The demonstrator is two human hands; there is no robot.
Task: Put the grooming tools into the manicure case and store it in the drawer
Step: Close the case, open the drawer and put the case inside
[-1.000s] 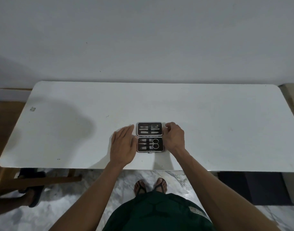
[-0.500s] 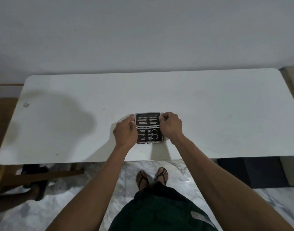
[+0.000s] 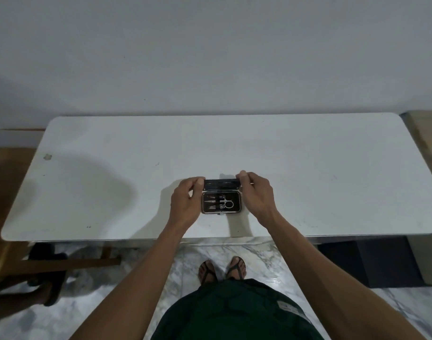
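Near the front edge of the white counter (image 3: 308,168), about midway along it, the manicure case (image 3: 221,202) lies with its base flat, scissors (image 3: 226,201) and other small tools strapped inside. Just beyond, its lid (image 3: 221,184) stands partly raised, the left hand (image 3: 186,202) and right hand (image 3: 256,193) pinching its two ends.

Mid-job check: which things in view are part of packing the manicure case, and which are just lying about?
Part of the job:
- manicure case, on the table
- its lid, half raised
- scissors and other tools inside
- left hand and right hand, pinching the lid's ends

Lying about:
- dark box under the table
- wooden stool

No drawer shows.
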